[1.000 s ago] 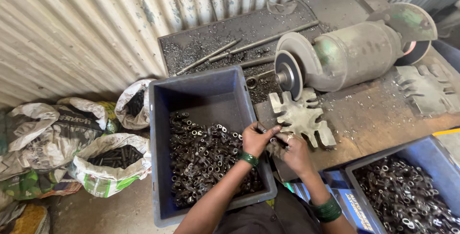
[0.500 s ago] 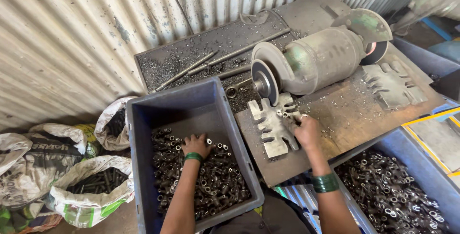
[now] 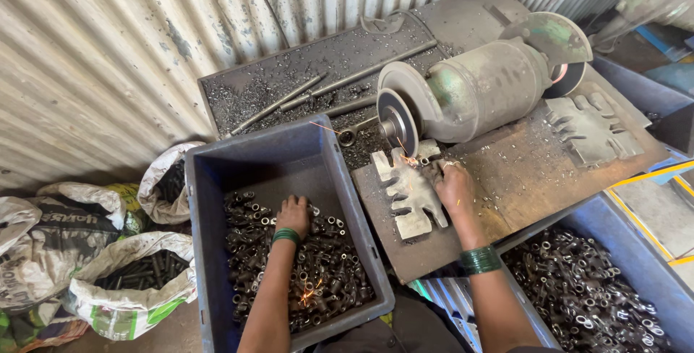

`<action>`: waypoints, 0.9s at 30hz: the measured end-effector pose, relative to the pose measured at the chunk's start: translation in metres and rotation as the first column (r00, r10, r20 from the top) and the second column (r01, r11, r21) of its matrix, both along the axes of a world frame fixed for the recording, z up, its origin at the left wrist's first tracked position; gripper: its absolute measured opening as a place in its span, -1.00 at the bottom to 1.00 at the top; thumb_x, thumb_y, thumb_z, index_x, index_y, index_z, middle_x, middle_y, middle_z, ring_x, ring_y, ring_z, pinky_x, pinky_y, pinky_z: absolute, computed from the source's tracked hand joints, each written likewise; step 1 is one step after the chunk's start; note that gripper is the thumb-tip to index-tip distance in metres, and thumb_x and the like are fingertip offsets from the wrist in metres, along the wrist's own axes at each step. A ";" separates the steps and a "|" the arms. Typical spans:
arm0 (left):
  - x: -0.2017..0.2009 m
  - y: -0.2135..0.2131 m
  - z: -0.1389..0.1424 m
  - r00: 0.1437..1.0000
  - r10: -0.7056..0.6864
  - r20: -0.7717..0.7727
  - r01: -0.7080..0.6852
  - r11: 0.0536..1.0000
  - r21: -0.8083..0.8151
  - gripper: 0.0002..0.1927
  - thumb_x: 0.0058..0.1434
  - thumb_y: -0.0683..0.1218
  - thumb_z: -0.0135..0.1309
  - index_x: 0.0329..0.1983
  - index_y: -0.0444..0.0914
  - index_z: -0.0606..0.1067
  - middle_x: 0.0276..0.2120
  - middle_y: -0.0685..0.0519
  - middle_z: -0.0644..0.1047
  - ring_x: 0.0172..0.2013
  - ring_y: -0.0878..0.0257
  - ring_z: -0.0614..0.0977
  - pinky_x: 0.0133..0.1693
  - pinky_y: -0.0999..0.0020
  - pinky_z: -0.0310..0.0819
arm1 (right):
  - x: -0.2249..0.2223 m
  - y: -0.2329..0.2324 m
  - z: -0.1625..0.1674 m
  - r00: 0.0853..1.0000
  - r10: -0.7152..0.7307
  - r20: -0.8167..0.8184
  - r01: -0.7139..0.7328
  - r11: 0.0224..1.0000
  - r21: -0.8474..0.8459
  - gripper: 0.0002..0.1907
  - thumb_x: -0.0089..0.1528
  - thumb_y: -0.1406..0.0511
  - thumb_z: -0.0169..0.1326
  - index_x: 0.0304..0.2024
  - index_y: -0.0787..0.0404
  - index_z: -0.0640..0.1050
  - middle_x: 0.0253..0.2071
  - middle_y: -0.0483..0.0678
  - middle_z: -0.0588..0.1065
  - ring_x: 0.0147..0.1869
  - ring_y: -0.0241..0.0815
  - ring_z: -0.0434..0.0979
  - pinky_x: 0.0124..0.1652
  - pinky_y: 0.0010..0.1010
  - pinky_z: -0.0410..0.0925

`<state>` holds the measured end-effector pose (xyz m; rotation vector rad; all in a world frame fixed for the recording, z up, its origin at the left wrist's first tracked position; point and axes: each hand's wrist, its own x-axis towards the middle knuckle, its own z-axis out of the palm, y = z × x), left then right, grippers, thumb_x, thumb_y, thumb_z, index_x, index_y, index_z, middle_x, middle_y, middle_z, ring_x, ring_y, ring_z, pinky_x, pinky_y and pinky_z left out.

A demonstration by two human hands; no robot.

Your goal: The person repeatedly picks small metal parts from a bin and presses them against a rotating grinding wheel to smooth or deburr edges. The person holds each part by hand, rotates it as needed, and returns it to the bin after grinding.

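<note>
My left hand [image 3: 293, 214] reaches palm-down into a grey plastic crate [image 3: 253, 159] and rests on a heap of small dark metal parts [image 3: 318, 273]. My right hand [image 3: 454, 185] holds a small metal piece against the spinning grinding wheel [image 3: 399, 120] of a bench grinder [image 3: 491, 85]. Sparks fly at the wheel and a few fall into the crate. Beside my right hand, under the wheel, lies a notched metal rest plate [image 3: 408, 190]. Both wrists wear green bangles.
A second crate [image 3: 622, 252] of metal parts stands at the lower right. A steel bench [image 3: 520, 172] carries the grinder, another notched plate [image 3: 593, 129] and rods among metal filings [image 3: 289, 96]. Sacks of parts [image 3: 137, 281] lie at the left below a corrugated metal wall [image 3: 108, 57].
My left hand moved from the crate's right edge into the heap of parts. My right hand went up from the notched plate to the wheel, and sparks now fly.
</note>
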<state>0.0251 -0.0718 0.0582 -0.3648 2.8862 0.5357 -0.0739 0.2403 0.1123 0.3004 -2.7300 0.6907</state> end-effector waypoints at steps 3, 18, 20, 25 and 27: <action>-0.003 -0.004 -0.006 0.989 0.097 -0.115 -0.082 0.989 0.123 -0.68 0.32 -0.12 -0.04 0.13 -0.23 0.39 0.27 -0.30 0.32 0.21 -0.24 0.42 0.16 -0.07 0.41 | -0.004 -0.002 0.001 0.999 0.028 -0.039 -0.028 0.999 0.021 -0.70 0.20 0.17 0.21 -0.10 0.19 0.66 -0.25 0.19 0.58 -0.13 0.22 0.58 -0.09 -0.05 0.43; -0.010 0.001 -0.009 0.996 -0.020 0.085 0.030 0.992 -0.119 -0.67 0.33 0.01 -0.03 0.11 -0.16 0.41 0.12 -0.10 0.52 0.23 -0.12 0.45 0.13 -0.04 0.46 | -0.006 -0.010 0.002 0.999 -0.042 -0.027 0.043 0.997 0.063 -0.68 0.16 0.13 0.27 -0.11 0.14 0.67 -0.22 0.16 0.58 -0.14 0.23 0.57 -0.14 -0.02 0.42; -0.012 0.001 -0.013 0.997 -0.055 0.048 0.060 0.992 -0.114 -0.71 0.35 -0.02 -0.06 0.09 -0.17 0.43 0.08 -0.11 0.55 0.17 -0.11 0.51 0.11 -0.02 0.50 | -0.004 -0.009 0.001 0.999 -0.043 -0.025 0.045 0.997 0.064 -0.68 0.17 0.13 0.28 -0.11 0.14 0.67 -0.20 0.15 0.58 -0.13 0.23 0.57 -0.14 -0.02 0.42; -0.011 0.000 -0.013 0.997 0.064 0.031 -0.068 0.988 0.138 -0.65 0.43 0.12 -0.10 0.07 -0.21 0.42 0.03 -0.22 0.55 0.01 -0.19 0.58 0.06 -0.05 0.48 | 0.002 -0.009 -0.005 0.968 0.035 -0.249 -0.008 0.994 0.109 -0.69 0.12 0.17 0.27 -0.13 0.13 0.67 -0.02 0.17 0.58 -0.08 0.17 0.60 -0.12 -0.10 0.46; -0.010 0.000 -0.010 0.962 0.150 -0.230 -0.100 0.972 0.215 -0.73 0.41 0.04 -0.05 0.03 -0.20 0.48 -0.05 -0.22 0.59 -0.09 -0.15 0.62 -0.04 -0.02 0.52 | 0.004 -0.010 -0.006 0.947 0.046 -0.318 -0.001 0.990 0.141 -0.71 0.11 0.21 0.26 -0.12 0.12 0.67 -0.02 0.14 0.59 -0.04 0.12 0.62 -0.07 -0.13 0.47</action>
